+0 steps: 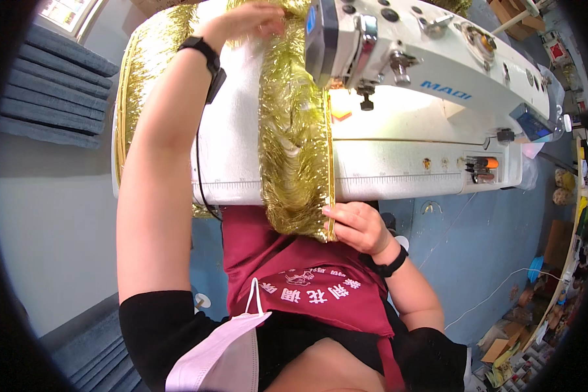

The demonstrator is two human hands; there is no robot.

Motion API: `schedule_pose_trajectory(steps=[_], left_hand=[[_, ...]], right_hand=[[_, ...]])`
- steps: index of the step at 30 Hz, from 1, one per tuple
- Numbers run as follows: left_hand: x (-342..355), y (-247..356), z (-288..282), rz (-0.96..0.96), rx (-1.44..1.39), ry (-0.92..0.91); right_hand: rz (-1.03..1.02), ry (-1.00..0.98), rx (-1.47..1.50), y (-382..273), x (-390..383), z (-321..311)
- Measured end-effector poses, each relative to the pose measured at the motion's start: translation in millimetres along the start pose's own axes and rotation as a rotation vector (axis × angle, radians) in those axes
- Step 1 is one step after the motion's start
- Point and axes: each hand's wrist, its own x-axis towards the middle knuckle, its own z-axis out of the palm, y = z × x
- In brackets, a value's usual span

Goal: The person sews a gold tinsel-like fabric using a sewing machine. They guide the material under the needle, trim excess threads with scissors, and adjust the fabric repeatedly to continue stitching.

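Gold tinsel fringe (287, 157) is pinched by the right hand (359, 227); the grip of the left hand (251, 21) cannot be told. Sewing seems partly done, its near length being left.

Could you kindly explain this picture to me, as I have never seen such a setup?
A person works with bare hands, seen from above by a head-worn fisheye camera, which bends straight edges. A white sewing machine stands on a white table. Gold tinsel fringe lies across the table and extends past its near edge. The right hand holds the fringe's edge near its close end. The left hand is at the far side, by more fringe; its grip is unclear.
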Motion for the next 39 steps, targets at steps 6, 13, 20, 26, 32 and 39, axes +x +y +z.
schedule_pose_trajectory(steps=[6, 13, 20, 26, 32, 39], left_hand=[[44.8, -23.6, -34.3, 0.304, 0.536, 0.442], [-74.9, 25.4, 54.3, 0.140, 1.129, 0.582], [-222.4, 50.7, 191.7, 0.855, 0.767, -0.063], [-263.0, 48.6, 230.6, 0.981, 0.785, -0.017], [-276.2, 36.4, 218.8, 1.052, 0.926, 0.093], [-253.5, 21.4, 259.8, 1.041, 0.851, -0.171]], right_hand=[[-0.042, -0.013, -0.015, -1.3, 9.6, 6.8], [-0.086, 0.035, -0.038, -1.8, 18.3, 4.8], [-0.113, 0.125, -0.076, -4.2, 28.6, 6.2], [-0.123, 0.217, -0.127, -6.4, 22.0, 2.4], [0.385, 0.177, -0.580, 23.5, 27.5, 22.1], [0.405, 0.192, 0.157, -15.0, 9.7, 139.9]])
